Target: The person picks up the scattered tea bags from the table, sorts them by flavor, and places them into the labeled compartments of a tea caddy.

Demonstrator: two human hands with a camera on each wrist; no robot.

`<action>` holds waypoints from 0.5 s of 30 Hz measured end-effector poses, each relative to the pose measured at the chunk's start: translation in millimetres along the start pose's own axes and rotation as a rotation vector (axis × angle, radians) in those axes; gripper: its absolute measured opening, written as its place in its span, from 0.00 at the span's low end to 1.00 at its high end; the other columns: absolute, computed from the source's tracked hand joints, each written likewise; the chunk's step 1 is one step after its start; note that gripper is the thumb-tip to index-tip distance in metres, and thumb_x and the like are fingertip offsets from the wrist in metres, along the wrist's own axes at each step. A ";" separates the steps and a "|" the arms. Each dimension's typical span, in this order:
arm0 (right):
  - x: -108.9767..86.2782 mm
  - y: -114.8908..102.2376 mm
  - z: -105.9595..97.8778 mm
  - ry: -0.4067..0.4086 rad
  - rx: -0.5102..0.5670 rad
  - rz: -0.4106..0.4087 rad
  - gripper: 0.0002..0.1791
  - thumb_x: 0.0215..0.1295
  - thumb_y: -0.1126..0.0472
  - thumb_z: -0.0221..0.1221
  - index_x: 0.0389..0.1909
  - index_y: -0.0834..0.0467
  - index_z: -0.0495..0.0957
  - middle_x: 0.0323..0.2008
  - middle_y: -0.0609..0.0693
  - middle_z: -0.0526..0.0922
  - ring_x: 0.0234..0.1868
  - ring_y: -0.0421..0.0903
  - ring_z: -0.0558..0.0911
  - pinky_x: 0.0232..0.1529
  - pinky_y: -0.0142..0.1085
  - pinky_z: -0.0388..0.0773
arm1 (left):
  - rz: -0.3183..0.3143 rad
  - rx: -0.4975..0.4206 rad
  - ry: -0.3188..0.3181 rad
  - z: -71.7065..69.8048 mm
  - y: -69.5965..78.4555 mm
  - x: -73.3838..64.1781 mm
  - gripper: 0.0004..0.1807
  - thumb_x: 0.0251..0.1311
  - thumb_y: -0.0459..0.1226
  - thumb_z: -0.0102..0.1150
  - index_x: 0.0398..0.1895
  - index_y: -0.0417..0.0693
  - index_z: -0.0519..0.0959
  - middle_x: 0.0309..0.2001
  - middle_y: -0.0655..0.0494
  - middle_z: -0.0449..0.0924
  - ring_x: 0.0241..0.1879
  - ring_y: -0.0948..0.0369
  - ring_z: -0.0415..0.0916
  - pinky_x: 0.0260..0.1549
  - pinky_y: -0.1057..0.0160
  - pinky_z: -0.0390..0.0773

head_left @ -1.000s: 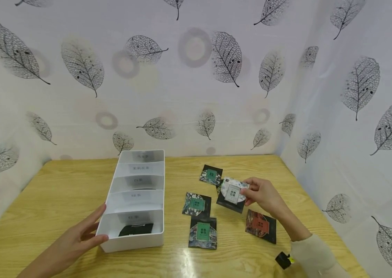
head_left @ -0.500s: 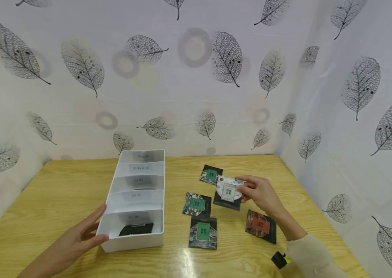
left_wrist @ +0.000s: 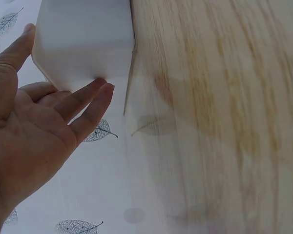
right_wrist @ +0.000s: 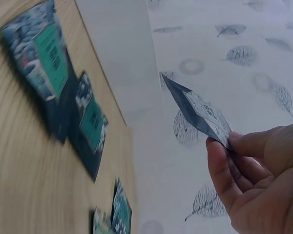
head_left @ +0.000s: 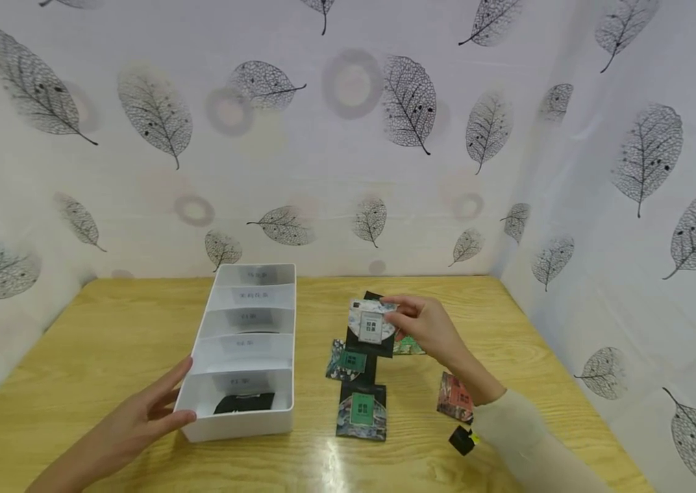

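Note:
My right hand (head_left: 427, 329) pinches a white and black tea sachet (head_left: 370, 330) by its right edge, between thumb and fingers. The sachet hangs above the table, over other sachets, and shows side-on in the right wrist view. My left hand (head_left: 138, 418) touches the front left corner of a white compartment box (head_left: 237, 429); its fingers lie fairly straight along the wall and the thumb is at the front. In the left wrist view the fingertips (left_wrist: 105, 88) meet the box wall. A black sachet (head_left: 243, 402) lies in the box's front compartment.
Green-labelled sachets (head_left: 362, 411) (head_left: 348, 361) lie right of the box. Another green one (head_left: 409, 346) is partly behind my right hand. A red-labelled sachet (head_left: 454, 397) is partly covered by my forearm. A small black object (head_left: 462, 440) is near my sleeve. A leaf-patterned curtain (head_left: 336, 171) backs the table.
My right hand has carried the white and black sachet leftward and slightly up, away from the red-labelled sachet and toward the box. My left hand stays at the box corner.

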State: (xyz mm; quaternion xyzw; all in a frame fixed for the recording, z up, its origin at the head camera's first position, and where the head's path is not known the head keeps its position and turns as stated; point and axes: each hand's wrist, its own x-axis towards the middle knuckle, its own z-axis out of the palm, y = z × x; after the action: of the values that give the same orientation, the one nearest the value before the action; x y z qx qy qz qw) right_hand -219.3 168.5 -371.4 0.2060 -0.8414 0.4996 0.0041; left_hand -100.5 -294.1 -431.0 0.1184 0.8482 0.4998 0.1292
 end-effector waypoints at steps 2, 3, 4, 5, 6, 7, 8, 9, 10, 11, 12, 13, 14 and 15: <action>8.3 -6.4 7.7 -0.011 -0.003 -0.048 0.19 0.73 0.64 0.64 0.62 0.65 0.81 0.27 0.55 0.84 0.26 0.51 0.84 0.29 0.37 0.83 | 0.012 0.015 0.007 -0.2 0.1 0.3 0.46 0.75 0.37 0.59 0.84 0.40 0.41 0.78 0.25 0.41 0.66 0.27 0.67 0.50 0.58 0.83; 12.4 -9.6 11.8 -0.018 -0.003 -0.073 0.19 0.73 0.64 0.64 0.61 0.65 0.81 0.26 0.55 0.83 0.26 0.49 0.84 0.31 0.38 0.84 | 0.016 0.015 0.009 -0.2 0.0 0.4 0.46 0.75 0.37 0.59 0.84 0.40 0.41 0.78 0.25 0.41 0.66 0.28 0.67 0.50 0.60 0.83; 16.4 -12.5 16.1 -0.025 -0.007 -0.093 0.18 0.73 0.64 0.63 0.61 0.65 0.81 0.26 0.55 0.83 0.26 0.48 0.83 0.31 0.37 0.84 | 0.024 0.019 0.014 0.1 -0.2 0.3 0.46 0.74 0.37 0.60 0.84 0.39 0.41 0.78 0.25 0.42 0.65 0.28 0.67 0.49 0.63 0.83; 20.2 -15.6 20.4 -0.033 -0.010 -0.110 0.18 0.73 0.64 0.63 0.60 0.65 0.82 0.25 0.56 0.83 0.26 0.45 0.83 0.32 0.37 0.84 | 0.030 0.017 0.017 0.3 -0.4 0.3 0.46 0.74 0.36 0.60 0.84 0.39 0.42 0.78 0.25 0.42 0.65 0.28 0.68 0.48 0.65 0.82; 23.7 -18.5 24.8 -0.040 -0.010 -0.123 0.17 0.73 0.64 0.63 0.60 0.65 0.82 0.25 0.56 0.83 0.27 0.45 0.83 0.31 0.37 0.83 | 0.035 0.015 0.019 0.5 -0.7 0.1 0.46 0.74 0.36 0.60 0.83 0.39 0.42 0.78 0.24 0.43 0.65 0.28 0.68 0.48 0.67 0.82; 26.9 -21.7 29.2 -0.044 -0.012 -0.131 0.17 0.74 0.64 0.63 0.59 0.64 0.83 0.25 0.55 0.84 0.27 0.44 0.83 0.31 0.36 0.82 | 0.039 0.013 0.020 0.7 -0.9 0.0 0.46 0.74 0.36 0.60 0.83 0.39 0.42 0.78 0.24 0.43 0.65 0.28 0.68 0.47 0.69 0.81; 30.1 -25.0 33.5 -0.047 -0.017 -0.137 0.16 0.74 0.64 0.63 0.59 0.64 0.83 0.25 0.55 0.85 0.28 0.43 0.83 0.31 0.35 0.82 | 0.041 0.011 0.021 0.9 -0.8 -0.3 0.46 0.74 0.36 0.60 0.83 0.39 0.42 0.78 0.24 0.43 0.64 0.28 0.68 0.47 0.71 0.80; 33.0 -28.3 37.4 -0.050 -0.019 -0.144 0.16 0.74 0.64 0.62 0.59 0.63 0.83 0.25 0.55 0.85 0.28 0.43 0.83 0.31 0.34 0.82 | 0.036 0.013 0.022 0.9 -0.3 -0.5 0.46 0.74 0.36 0.60 0.83 0.39 0.42 0.78 0.24 0.43 0.65 0.28 0.68 0.47 0.69 0.81; 36.2 -31.1 41.2 -0.052 -0.023 -0.156 0.16 0.74 0.64 0.62 0.59 0.63 0.84 0.24 0.54 0.84 0.28 0.44 0.83 0.31 0.35 0.81 | 0.031 0.018 0.023 0.9 0.3 -0.8 0.46 0.74 0.36 0.60 0.83 0.39 0.42 0.78 0.24 0.43 0.65 0.28 0.68 0.48 0.66 0.82; 39.2 -34.0 44.7 -0.050 -0.025 -0.168 0.16 0.74 0.64 0.62 0.59 0.62 0.84 0.24 0.53 0.84 0.27 0.43 0.82 0.31 0.35 0.81 | 0.022 0.023 0.022 0.7 0.9 -1.0 0.46 0.74 0.37 0.60 0.84 0.39 0.42 0.78 0.24 0.43 0.65 0.29 0.69 0.49 0.64 0.83; 42.4 -36.5 48.3 -0.047 -0.027 -0.178 0.15 0.74 0.64 0.62 0.58 0.62 0.84 0.24 0.52 0.85 0.28 0.43 0.83 0.32 0.37 0.82 | 0.018 0.029 0.021 0.5 1.6 -1.1 0.46 0.74 0.38 0.60 0.84 0.39 0.42 0.78 0.24 0.43 0.65 0.29 0.69 0.49 0.61 0.84; 45.7 -38.8 51.7 -0.045 -0.023 -0.191 0.15 0.74 0.64 0.62 0.58 0.62 0.84 0.25 0.52 0.85 0.28 0.43 0.83 0.33 0.38 0.83 | 0.012 0.037 0.023 0.4 2.3 -1.2 0.46 0.74 0.38 0.60 0.84 0.40 0.42 0.78 0.25 0.43 0.65 0.29 0.69 0.50 0.58 0.84; 49.2 -40.5 55.2 -0.044 -0.014 -0.205 0.15 0.74 0.65 0.62 0.58 0.62 0.84 0.26 0.53 0.85 0.28 0.44 0.84 0.35 0.41 0.85 | 0.007 0.044 0.023 0.3 3.0 -1.2 0.46 0.74 0.38 0.60 0.84 0.40 0.42 0.78 0.25 0.43 0.65 0.29 0.69 0.50 0.56 0.84; 52.1 -42.2 58.5 -0.043 -0.003 -0.220 0.15 0.74 0.64 0.62 0.58 0.62 0.84 0.28 0.54 0.86 0.28 0.45 0.84 0.36 0.43 0.85 | 0.002 0.047 0.021 0.1 3.4 -1.3 0.47 0.74 0.39 0.60 0.84 0.40 0.42 0.78 0.25 0.43 0.65 0.29 0.69 0.51 0.53 0.84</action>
State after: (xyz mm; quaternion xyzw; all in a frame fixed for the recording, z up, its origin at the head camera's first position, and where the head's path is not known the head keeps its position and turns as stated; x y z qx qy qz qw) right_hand -240.5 83.8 -354.2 0.3076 -0.8145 0.4902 0.0409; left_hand -99.0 -292.8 -427.9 0.1167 0.8610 0.4810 0.1169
